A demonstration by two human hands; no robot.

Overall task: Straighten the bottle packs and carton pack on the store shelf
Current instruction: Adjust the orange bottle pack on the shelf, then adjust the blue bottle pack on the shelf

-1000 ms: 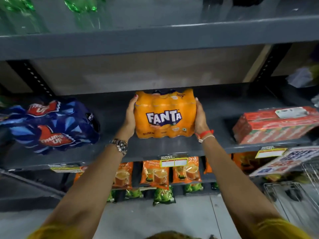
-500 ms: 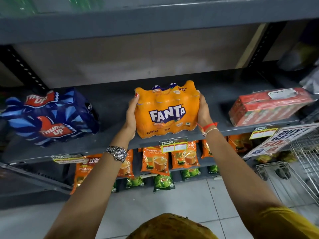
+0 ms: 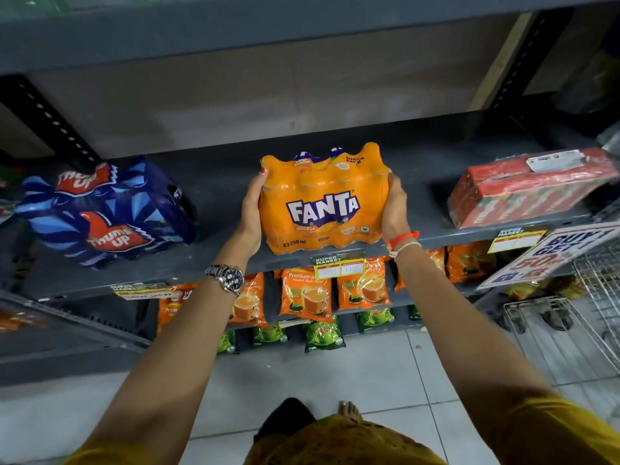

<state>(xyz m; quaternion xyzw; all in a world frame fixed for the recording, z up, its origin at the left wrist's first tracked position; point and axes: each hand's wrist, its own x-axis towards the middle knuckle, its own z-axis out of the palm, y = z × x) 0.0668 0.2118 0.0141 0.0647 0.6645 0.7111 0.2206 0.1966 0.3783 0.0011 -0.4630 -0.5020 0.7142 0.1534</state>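
Our left hand [image 3: 251, 209] and right hand [image 3: 395, 209] clamp the sides of the orange Fanta pack [image 3: 323, 203], palms flat against the wrap. Over the last second we have drawn it forward to the shelf [image 3: 218, 182] front edge, label facing out. We judge it nearly squared; the blue Thums Up pack [image 3: 110, 213] and red carton pack [image 3: 533, 189] sit skewed.
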